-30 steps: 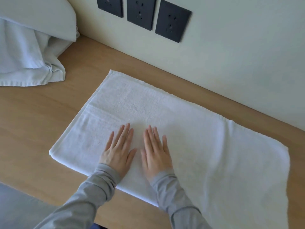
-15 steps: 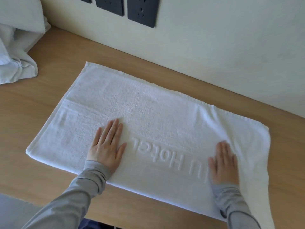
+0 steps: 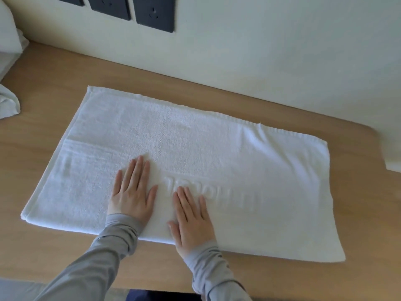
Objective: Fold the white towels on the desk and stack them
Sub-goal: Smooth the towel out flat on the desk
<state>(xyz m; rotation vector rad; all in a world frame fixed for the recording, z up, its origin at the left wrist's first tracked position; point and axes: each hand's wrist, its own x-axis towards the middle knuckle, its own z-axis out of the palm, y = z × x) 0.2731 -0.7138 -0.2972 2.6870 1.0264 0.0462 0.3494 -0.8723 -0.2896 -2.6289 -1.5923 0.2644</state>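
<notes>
Smoothing a white towel (image 3: pixel 195 153) flat on the wooden table (image 3: pixel 54 88), both hands pressed near its front edge.

Half a second ago the right hand (image 3: pixel 193 220) was out near the towel's right end; now it has swept back to the middle, just beside the left hand (image 3: pixel 133 192). Neither grip holds anything: both palms lie flat with fingers straight. This suggests the smoothing pass is done and the next fold can begin. One towel is spread out, apparently doubled over once, with raised lettering beside the right hand. A bundle of white linen (image 3: pixel 8 98) sits at the far left edge, its count impossible to tell. Three dark wall sockets (image 3: pixel 153 14) are partly visible above. No finished stack is in view.
</notes>
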